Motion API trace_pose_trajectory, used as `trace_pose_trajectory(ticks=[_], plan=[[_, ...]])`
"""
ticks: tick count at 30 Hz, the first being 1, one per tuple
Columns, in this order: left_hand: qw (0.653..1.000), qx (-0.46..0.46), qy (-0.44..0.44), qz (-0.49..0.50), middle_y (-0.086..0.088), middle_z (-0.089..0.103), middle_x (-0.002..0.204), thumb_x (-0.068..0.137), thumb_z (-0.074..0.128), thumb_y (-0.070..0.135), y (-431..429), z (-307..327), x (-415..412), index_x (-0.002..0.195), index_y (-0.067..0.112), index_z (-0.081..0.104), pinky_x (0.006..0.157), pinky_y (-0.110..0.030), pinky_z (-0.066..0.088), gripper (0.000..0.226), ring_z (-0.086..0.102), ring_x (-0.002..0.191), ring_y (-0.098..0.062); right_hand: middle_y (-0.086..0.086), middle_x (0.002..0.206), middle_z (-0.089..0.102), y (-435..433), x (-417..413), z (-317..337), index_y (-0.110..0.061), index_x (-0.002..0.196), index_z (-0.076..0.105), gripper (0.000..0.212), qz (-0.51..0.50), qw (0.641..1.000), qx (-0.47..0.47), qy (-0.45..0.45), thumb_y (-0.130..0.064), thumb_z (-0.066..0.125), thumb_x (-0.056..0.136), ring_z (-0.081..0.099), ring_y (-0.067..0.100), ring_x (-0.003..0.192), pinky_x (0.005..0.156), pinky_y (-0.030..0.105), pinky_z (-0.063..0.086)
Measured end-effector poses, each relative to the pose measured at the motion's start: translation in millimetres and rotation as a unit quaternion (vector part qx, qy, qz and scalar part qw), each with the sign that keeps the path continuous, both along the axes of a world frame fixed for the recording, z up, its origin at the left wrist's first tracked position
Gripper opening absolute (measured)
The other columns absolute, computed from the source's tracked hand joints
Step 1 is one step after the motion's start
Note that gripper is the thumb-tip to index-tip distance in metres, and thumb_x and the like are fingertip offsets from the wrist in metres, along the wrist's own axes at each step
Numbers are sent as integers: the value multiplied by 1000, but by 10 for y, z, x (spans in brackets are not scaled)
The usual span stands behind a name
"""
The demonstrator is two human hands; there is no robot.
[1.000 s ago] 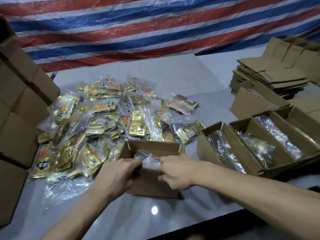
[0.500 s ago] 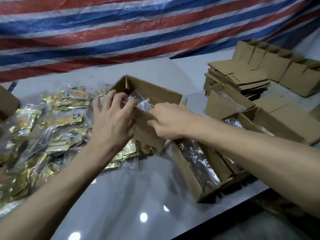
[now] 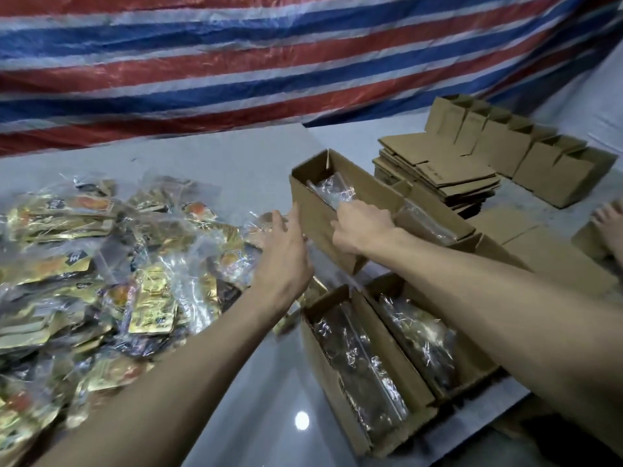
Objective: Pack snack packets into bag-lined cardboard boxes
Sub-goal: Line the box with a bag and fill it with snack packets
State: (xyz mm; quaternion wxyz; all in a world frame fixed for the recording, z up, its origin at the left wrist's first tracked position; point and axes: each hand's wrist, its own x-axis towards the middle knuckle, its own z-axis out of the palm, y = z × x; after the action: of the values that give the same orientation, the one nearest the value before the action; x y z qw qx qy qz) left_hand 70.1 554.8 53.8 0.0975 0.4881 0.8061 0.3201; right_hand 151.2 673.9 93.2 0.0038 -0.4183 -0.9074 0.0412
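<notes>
1. Snack packets [image 3: 118,271], gold foil in clear wrap, lie heaped at 9 o'clock on the grey table [image 3: 236,170].
2. Centre frame, a cardboard box [image 3: 313,210] lined with a clear bag [image 3: 332,192] sits tilted.
3. Right hand [image 3: 362,227]: grip curled over the box's near rim at the bag's edge.
4. Left hand [image 3: 283,251]: grip spread, fingers straight, just beside the box's 9 o'clock wall; whether it touches cannot be told.
5. Two more lined boxes [image 3: 387,348] sit at 5 o'clock, flattened cartons [image 3: 438,176] at 2 o'clock.
</notes>
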Motion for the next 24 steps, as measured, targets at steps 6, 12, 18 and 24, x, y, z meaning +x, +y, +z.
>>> trace_pose_trajectory(ticks=[6, 12, 18, 24], plan=[[996, -69, 36, -38, -9, 39, 145, 83, 54, -2, 8, -313, -68, 152, 20, 27, 87, -43, 50, 77, 51, 121, -33, 0, 73, 47, 339, 128, -355, -20, 72, 37, 31, -57, 997, -26, -50, -17, 54, 97, 51, 23, 73, 75, 39, 38], [989, -113, 79, -44, -8, 48, 133, 90, 54, 12, 7, -414, -107, 141, 13, 44, 94, -44, 45, 52, 53, 114, -31, -1, 73, 45, 547, 221, -478, -19, 79, 42, 21, -80, 992, -43, -83, -19, 52, 97, 50, 25, 78, 76, 37, 37], [983, -142, 110, -38, -3, 51, 128, 95, 53, 24, -38, -481, -196, 134, 17, 50, 103, -42, 34, 40, 53, 115, -27, -1, 72, 45, 597, 328, -619, -18, 72, 42, 26, -115, 988, -74, -78, -21, 50, 98, 51, 26, 77, 74, 35, 38], [977, -164, 132, -41, -1, 55, 125, 95, 52, 28, -137, -522, -286, 126, 20, 58, 110, -47, 31, 32, 53, 118, -24, 2, 76, 50, 594, 397, -628, -13, 78, 48, 19, -138, 984, -97, -59, -18, 49, 96, 56, 27, 82, 73, 34, 41]])
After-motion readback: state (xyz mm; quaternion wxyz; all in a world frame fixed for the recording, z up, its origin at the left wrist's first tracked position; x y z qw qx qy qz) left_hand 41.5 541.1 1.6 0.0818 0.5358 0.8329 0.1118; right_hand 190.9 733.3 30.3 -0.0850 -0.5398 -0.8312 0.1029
